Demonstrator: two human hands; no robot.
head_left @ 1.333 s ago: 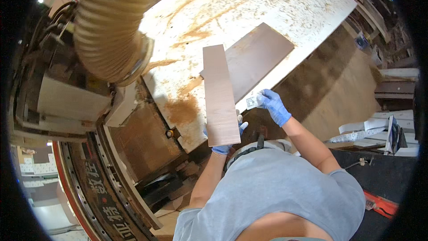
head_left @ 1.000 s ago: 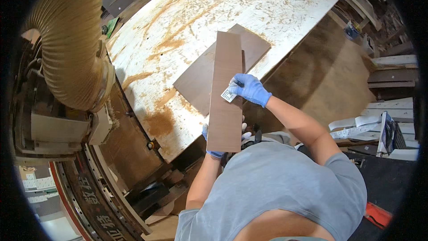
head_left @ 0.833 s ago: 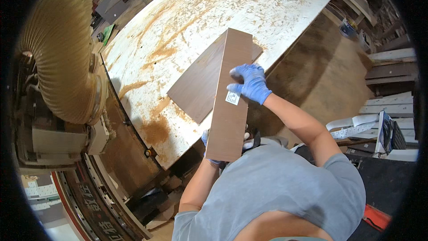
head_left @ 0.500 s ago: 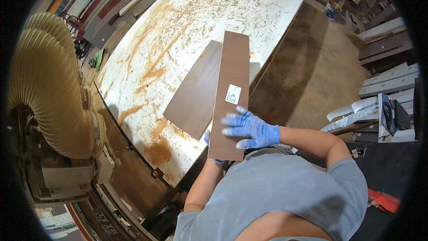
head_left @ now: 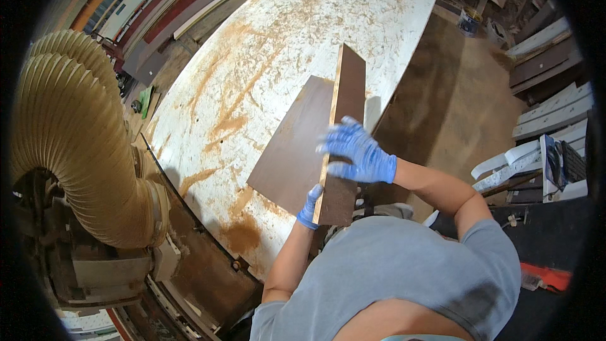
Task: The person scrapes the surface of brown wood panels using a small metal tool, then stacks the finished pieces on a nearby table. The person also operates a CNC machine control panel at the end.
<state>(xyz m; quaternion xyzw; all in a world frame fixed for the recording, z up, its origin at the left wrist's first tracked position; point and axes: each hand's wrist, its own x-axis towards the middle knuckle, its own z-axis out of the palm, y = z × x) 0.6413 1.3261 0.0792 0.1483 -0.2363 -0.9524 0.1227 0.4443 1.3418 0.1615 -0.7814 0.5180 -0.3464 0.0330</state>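
A long, narrow brown wooden board (head_left: 350, 88) is tilted up on edge in front of me, its pale raw edge facing left. My left hand (head_left: 309, 207), in a blue glove, is closed round the board's near lower end, with the thumb up along the pale edge. Over the middle of the board, my gloved right hand (head_left: 361, 151) has its fingers stretched out across the edge, slightly blurred; whether it touches the wood I cannot tell. A wider brown panel (head_left: 290, 145) lies flat on the white worktable (head_left: 252, 57), partly hidden behind the board.
Sawdust (head_left: 243, 233) is scattered over the worktable. A thick ribbed hose (head_left: 69, 145) and machine parts stand at the left. Stacked boards (head_left: 549, 69) line the right side, and a bucket (head_left: 468, 22) stands on the floor at the far right.
The board has turned from its labelled broad face up to standing on edge, showing its pale edge. My right hand has lifted from the face and moved up along it.
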